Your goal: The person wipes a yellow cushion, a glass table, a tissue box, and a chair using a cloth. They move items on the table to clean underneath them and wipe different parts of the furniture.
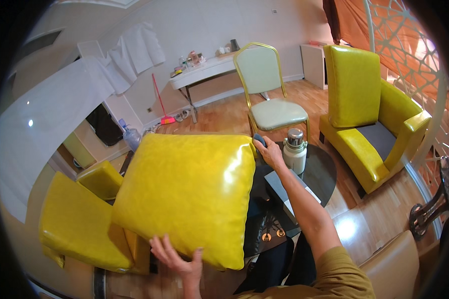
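A large, glossy yellow seat cushion (187,194) is tilted in front of me, over the near left part of a dark glass table. My left hand (179,259) supports it along the lower edge, fingers spread and thumb against the cover. In my right hand (273,154) is a blue-grey cloth or sponge (259,140), pressed against the cushion's far right corner. My right fingers partly hide it. Left of the cushion stands a yellow armchair (80,224); the cushion covers part of it.
On the dark glass table (323,160) stand a pale green thermos (295,157) and a grey box (278,183). Beyond are a gold-framed chair (278,114) and another yellow armchair (353,88). A pink broom (167,119) leans on the wall near a water bottle (131,137).
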Demonstrator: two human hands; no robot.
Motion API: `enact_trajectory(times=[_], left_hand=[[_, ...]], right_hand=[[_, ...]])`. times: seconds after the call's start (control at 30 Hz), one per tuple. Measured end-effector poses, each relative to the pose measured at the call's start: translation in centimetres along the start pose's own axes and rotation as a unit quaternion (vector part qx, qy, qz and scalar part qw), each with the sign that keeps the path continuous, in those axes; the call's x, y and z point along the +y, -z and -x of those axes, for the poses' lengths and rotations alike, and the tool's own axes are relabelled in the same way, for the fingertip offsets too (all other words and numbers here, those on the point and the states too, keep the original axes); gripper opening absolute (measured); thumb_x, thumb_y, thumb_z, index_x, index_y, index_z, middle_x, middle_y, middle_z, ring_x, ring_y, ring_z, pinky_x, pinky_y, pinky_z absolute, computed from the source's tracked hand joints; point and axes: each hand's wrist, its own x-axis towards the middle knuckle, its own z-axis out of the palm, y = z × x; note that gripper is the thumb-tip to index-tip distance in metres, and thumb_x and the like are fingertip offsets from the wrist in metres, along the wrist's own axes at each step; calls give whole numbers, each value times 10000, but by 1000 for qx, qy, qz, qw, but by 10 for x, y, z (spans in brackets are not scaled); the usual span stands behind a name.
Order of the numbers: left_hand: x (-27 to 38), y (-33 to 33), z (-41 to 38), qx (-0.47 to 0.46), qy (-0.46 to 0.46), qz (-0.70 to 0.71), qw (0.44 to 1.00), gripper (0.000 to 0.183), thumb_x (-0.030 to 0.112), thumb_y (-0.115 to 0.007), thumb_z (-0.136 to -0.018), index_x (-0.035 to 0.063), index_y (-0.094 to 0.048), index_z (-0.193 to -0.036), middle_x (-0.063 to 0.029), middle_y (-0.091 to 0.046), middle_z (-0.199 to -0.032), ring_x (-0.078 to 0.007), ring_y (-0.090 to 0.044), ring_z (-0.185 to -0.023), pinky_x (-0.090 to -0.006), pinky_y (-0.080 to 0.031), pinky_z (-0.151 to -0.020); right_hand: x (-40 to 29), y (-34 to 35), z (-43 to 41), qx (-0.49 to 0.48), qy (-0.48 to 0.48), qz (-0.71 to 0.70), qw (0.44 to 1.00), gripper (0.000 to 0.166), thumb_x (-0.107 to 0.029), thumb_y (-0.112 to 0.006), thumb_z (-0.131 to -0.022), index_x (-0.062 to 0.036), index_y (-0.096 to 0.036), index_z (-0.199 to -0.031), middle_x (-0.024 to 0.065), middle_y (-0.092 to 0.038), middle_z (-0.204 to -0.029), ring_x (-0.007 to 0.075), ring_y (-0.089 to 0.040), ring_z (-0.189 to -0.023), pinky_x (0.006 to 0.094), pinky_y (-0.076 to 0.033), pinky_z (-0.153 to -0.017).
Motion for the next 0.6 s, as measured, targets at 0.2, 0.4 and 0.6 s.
enact_trajectory(times=[0.2, 0.4, 0.6], left_hand=[[-25, 18, 16, -88, 310, 244, 915, 838, 420, -660, -935, 114, -204, -1568, -217, -332, -1496, -346, -378, -1345, -450, -323, -1102], [-27, 6, 2, -50, 248, 291, 923, 824, 367, -620, -973, 80, -144, -1581, -196, -288, -1562, -316, -376, -1365, -410, -296, -1131], [-62, 12, -53, -55, 231, 392, 889, 712, 346, -606, -985, 62, -274, -1546, -163, -319, -1561, -292, -345, -1396, -401, -265, -1155]], right_hand=[[-10, 6, 5, -12, -36, 17, 999, 497, -552, -557, -893, -89, -656, -1040, 240, -692, -1000, 442, -636, -991, 503, -484, -829], [-7, 12, 29, 11, -10, -8, 1000, 463, -513, -569, -900, -68, -650, -1000, 239, -689, -942, 446, -644, -931, 499, -486, -798], [-4, 41, 98, -2, -7, -45, 999, 356, -369, -612, -929, -17, -617, -978, 246, -647, -835, 436, -638, -828, 437, -488, -714]])
